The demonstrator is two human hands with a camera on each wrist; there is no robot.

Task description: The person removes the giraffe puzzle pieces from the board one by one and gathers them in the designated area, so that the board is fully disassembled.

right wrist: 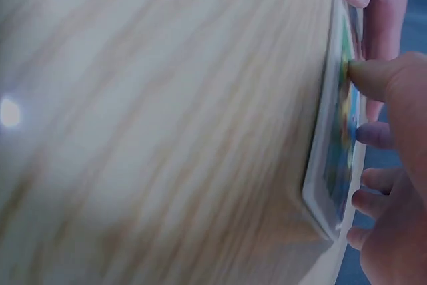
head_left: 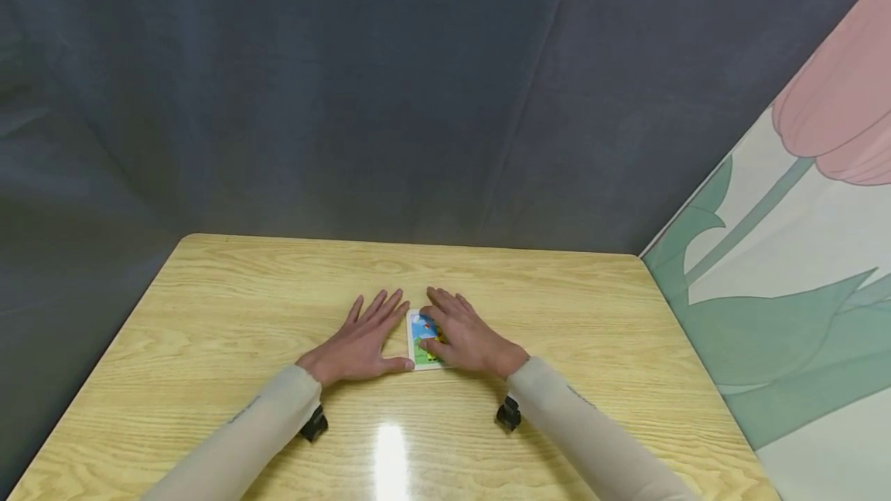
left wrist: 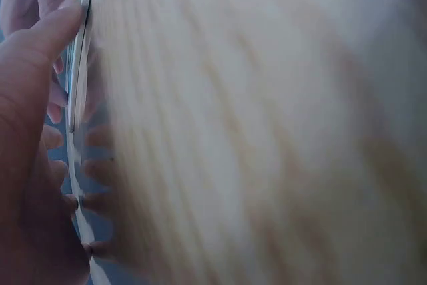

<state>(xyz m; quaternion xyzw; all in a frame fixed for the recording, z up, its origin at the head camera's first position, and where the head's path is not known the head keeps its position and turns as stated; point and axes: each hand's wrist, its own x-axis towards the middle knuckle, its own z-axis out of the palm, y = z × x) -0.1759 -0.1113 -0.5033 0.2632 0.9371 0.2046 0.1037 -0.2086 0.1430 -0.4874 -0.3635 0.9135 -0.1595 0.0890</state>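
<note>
A small flat board [head_left: 420,331] with a white border and a bright cartoon picture lies face up on the wooden table. My left hand [head_left: 362,346] is spread palm down beside it, the thumb tip at the board's near left corner. In the left wrist view that thumb [left wrist: 40,51] overlaps the board's thin edge [left wrist: 81,65]. My right hand [head_left: 469,337] reaches over the board's right half and hides part of the picture. The right wrist view shows the right thumb [right wrist: 380,78] touching the picture on the board [right wrist: 339,151], with the fingers extended beyond it.
Light wooden table [head_left: 264,284] surrounds the board on all sides. Dark grey cloth [head_left: 390,99] hangs behind the far edge and down the left. At right stands a panel [head_left: 780,331] printed with a pink flower and green leaves. Small black devices [head_left: 510,414] sit on both wrists.
</note>
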